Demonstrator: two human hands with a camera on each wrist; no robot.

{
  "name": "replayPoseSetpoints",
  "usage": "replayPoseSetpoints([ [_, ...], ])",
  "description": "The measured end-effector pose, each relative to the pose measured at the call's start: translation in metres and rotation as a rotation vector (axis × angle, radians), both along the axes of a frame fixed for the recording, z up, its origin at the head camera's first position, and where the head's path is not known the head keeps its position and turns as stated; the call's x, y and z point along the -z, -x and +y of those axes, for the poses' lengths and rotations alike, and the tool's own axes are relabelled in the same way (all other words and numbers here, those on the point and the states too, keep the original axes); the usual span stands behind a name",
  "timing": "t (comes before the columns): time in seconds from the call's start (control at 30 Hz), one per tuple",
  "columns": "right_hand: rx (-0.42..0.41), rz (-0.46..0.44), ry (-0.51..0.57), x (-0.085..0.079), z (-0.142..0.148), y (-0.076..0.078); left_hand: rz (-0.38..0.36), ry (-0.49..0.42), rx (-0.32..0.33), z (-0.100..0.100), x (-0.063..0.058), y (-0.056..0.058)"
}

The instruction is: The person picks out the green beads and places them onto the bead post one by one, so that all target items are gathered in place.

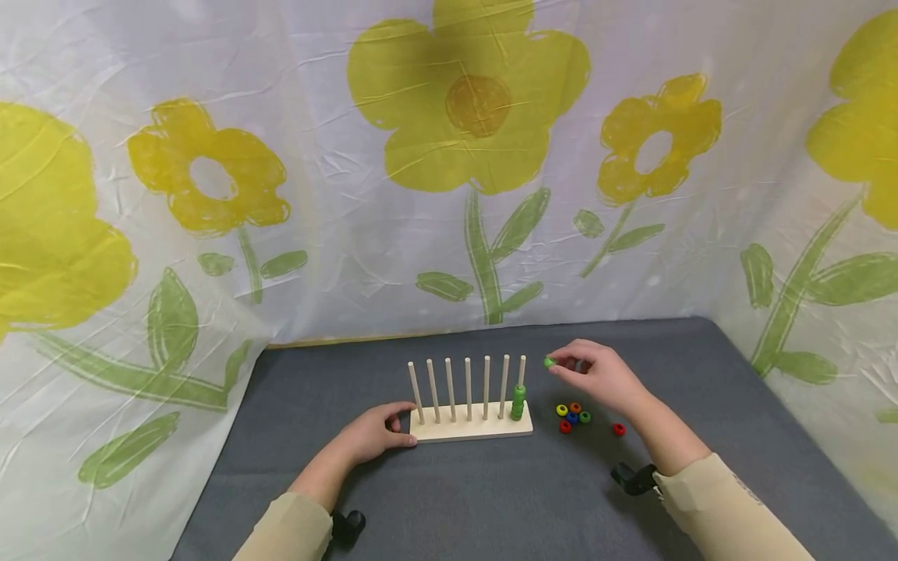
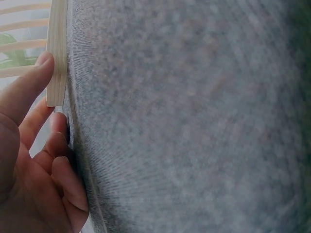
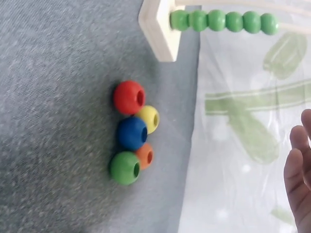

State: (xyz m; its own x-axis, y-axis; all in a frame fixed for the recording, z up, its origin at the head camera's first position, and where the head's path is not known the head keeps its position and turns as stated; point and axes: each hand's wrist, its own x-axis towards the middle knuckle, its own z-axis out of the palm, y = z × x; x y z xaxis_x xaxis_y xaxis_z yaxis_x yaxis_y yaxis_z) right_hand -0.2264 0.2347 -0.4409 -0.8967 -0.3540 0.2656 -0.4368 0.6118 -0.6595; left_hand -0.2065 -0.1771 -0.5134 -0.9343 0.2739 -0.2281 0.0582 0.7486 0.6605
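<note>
A pale wooden pegboard (image 1: 471, 425) with several upright pegs stands on the dark cloth. Its rightmost peg carries a stack of green beads (image 1: 518, 403), seen side-on as green beads (image 3: 216, 20) in the right wrist view. My left hand (image 1: 375, 433) grips the board's left end between thumb and fingers; the left wrist view shows its thumb (image 2: 41, 73) on the wood. To the right of the pegs, raised above the table, my right hand (image 1: 596, 375) pinches a green bead (image 1: 549, 362) at its fingertips. That bead is out of sight in the right wrist view.
Right of the board lies a small cluster of loose beads: yellow (image 1: 561, 410), orange (image 1: 575, 407), blue (image 1: 572, 418), green (image 1: 585, 418) and red (image 1: 565, 427). Another red bead (image 1: 619, 429) sits apart, under the right forearm. A flowered curtain (image 1: 316, 234) hangs behind the table.
</note>
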Motion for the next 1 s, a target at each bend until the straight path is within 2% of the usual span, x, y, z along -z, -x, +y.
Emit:
replayPoseSetpoints([
  [0.4, -0.009, 0.055, 0.058, -0.012, -0.013, -0.003, -0.015, -0.002, -0.012, 0.0, 0.0, 0.001],
  [1.0, -0.042, 0.06, 0.138, -0.025, -0.031, -0.005, -0.011, 0.007, -0.021, 0.001, 0.0, 0.001],
])
